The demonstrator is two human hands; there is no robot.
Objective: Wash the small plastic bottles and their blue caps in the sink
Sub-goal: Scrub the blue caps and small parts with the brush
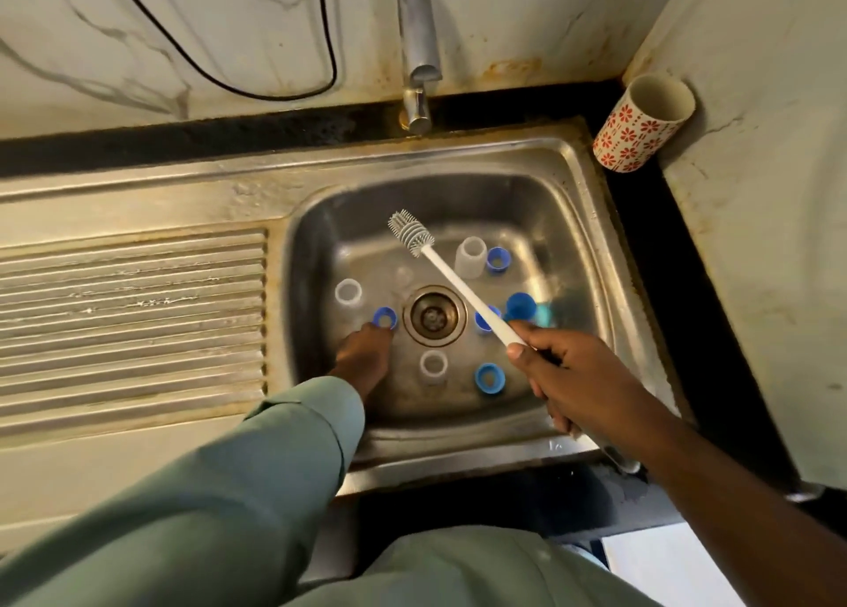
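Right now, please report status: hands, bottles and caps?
Left hand reaching to blue cap beside drain. Right hand grips bottle brush. Bottles, caps scattered in sink. Tap dry.

Three small translucent plastic bottles stand upright and uncapped on the floor of the steel sink [591, 221]: one bottle [348, 293] just beyond the left grip [364, 354], a second bottle [433, 364] just right of that grip, and a taller third bottle [470, 257] beyond the right grip [568, 372]. Five blue caps lie loose around the drain: one cap [385, 318] touches the left grip's fingertips, the others [498, 259] [521, 306] [485, 320] [490, 378] lie near the right grip.
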